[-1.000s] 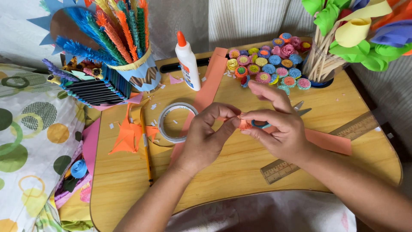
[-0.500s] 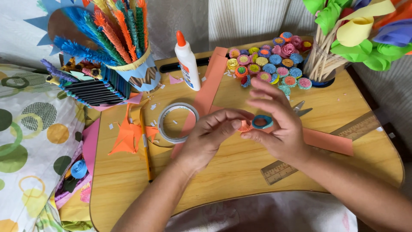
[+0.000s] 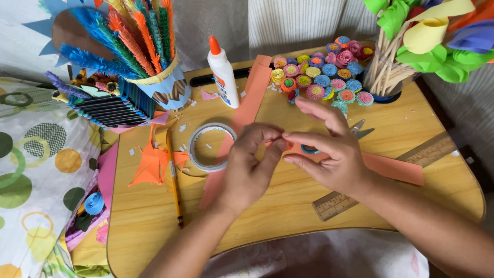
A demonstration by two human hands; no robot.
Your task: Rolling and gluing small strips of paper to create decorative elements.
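Small rolled paper coil, blue inside orange, pinched between the fingertips of my left hand and right hand, just above the desk. I should keep the winding tight and even. My right palm hides most of the coil; clear tape ring left of my grip.

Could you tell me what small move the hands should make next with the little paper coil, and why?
Probably keep winding: the right hand cups a small blue coil wrapped in an orange strip, and the left hand pinches that strip's end beside it. Another short turn would likely tighten the wrap.
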